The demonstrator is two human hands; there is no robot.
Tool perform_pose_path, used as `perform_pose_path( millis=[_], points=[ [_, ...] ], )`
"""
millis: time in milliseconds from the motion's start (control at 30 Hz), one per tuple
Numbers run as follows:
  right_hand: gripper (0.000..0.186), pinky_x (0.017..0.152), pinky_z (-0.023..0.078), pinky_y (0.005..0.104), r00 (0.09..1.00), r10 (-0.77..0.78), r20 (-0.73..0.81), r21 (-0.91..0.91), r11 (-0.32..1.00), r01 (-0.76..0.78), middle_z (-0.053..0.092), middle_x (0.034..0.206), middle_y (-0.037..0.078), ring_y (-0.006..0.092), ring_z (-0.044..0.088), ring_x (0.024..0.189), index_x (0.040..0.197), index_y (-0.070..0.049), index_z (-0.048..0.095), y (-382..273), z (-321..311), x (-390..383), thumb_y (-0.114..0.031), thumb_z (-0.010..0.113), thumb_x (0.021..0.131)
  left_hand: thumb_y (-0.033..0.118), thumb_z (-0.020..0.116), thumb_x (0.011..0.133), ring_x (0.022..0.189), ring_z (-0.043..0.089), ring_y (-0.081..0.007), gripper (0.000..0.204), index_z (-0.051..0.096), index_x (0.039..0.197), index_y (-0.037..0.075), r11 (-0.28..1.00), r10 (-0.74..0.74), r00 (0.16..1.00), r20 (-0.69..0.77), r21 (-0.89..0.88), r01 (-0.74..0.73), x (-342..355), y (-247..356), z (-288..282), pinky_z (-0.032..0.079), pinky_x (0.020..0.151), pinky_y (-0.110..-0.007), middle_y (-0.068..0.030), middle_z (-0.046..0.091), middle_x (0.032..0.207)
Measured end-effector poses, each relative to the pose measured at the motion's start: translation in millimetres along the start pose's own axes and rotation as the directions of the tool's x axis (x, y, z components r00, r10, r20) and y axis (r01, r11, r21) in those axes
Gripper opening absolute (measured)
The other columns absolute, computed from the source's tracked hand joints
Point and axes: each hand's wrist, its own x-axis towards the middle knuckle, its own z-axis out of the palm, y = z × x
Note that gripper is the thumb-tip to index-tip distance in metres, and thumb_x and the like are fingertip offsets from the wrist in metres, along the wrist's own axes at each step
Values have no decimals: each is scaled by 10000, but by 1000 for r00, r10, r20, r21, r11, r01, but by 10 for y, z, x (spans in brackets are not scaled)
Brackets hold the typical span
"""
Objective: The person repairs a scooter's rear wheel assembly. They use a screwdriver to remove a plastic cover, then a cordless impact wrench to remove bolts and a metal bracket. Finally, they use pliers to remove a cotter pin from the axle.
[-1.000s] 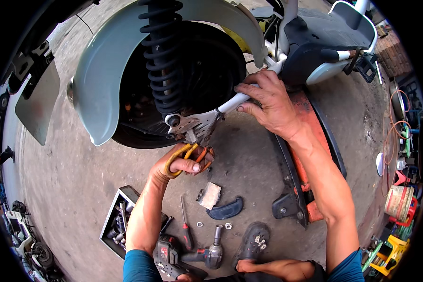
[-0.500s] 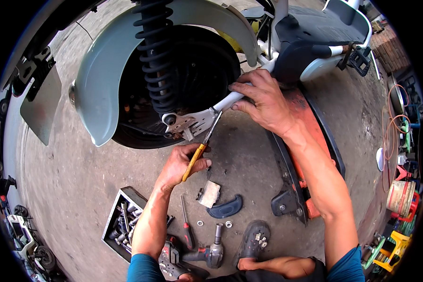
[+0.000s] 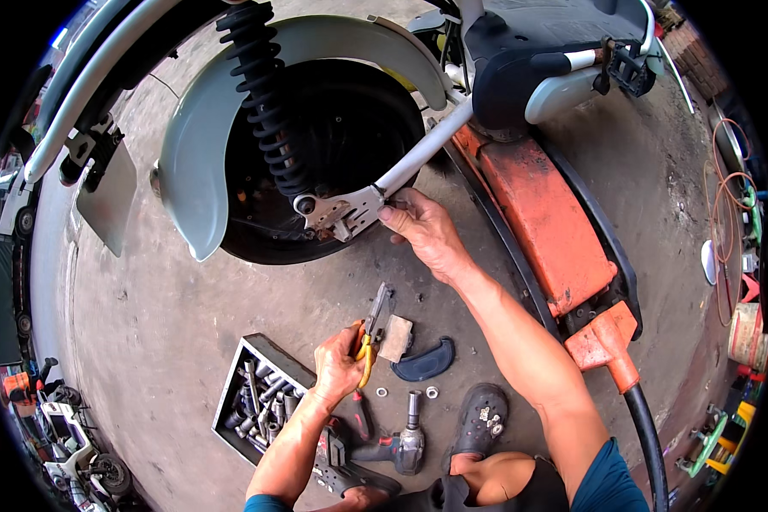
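Note:
In my left hand (image 3: 340,365), low and to the left of centre, is a pair of yellow-handled pliers (image 3: 369,348); their grey jaws point away from me. The fingers of my right hand (image 3: 431,232) are pinched together at the white swingarm (image 3: 424,155), beside its slotted metal end bracket (image 3: 347,210). A small dark strip (image 3: 379,194) goes round the arm at the fingertips; whether they grip it is hidden. A black coil-spring shock absorber (image 3: 267,107) meets the bracket, in front of the dark wheel (image 3: 350,111) and its pale grey fender (image 3: 194,162).
An orange floor jack (image 3: 546,213) lies at right. Near my feet are a metal tray (image 3: 233,375) of sockets, a red-black screwdriver (image 3: 362,416), a power wrench (image 3: 407,448), a nut (image 3: 433,392), a black curved piece (image 3: 425,360) and a beige block (image 3: 396,339).
My left hand has drawn the pliers back from the swingarm toward me, and their handles now stand apart. My right hand has slid down the arm toward the bracket. The view has shifted.

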Motion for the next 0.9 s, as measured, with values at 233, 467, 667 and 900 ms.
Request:
perform_pose_path(
  millis=[233, 467, 667, 900],
  points=[
    [227, 767, 463, 300, 981, 86, 172, 419, 895, -152, 652, 1004, -18, 116, 566, 918, 1091, -133, 628, 307, -132, 235, -235, 698, 901, 159, 802, 772, 708, 553, -98, 429, 626, 1115, -30, 968, -180, 984, 8, -173, 179, -226, 13, -233, 482, 677, -266, -59, 637, 785],
    [207, 790, 469, 320, 982, 84, 170, 671, 720, -177, 657, 988, 7, 155, 587, 943, 1097, -130, 623, 497, -170, 317, -222, 665, 916, 197, 782, 796, 710, 587, -118, 425, 617, 1116, -29, 903, -295, 953, 70, -306, 302, -395, -38, -151, 495, 676, -285, -84, 646, 786],
    [248, 855, 484, 396, 790, 481, -380, 439, 846, -303, 643, 1064, 100, 201, 606, 1005, 1112, -55, 589, 598, -417, 235, -138, 597, 879, 243, 762, 763, 642, 668, -301, 405, 647, 1085, 26, 997, -4, 978, 207, 77, -12, -569, 25, -94, 522, 608, -372, -168, 657, 752],
    [468, 899, 478, 438, 949, 155, -274, 378, 925, -42, 598, 1120, 146, 257, 598, 1024, 1211, -43, 527, -103, -259, 165, -341, 641, 869, 351, 697, 813, 717, 685, -312, 395, 631, 1071, 59, 938, 109, 805, 583, 207, -277, -1000, 163, 112, 548, 645, -399, -139, 696, 824]
  ],
)
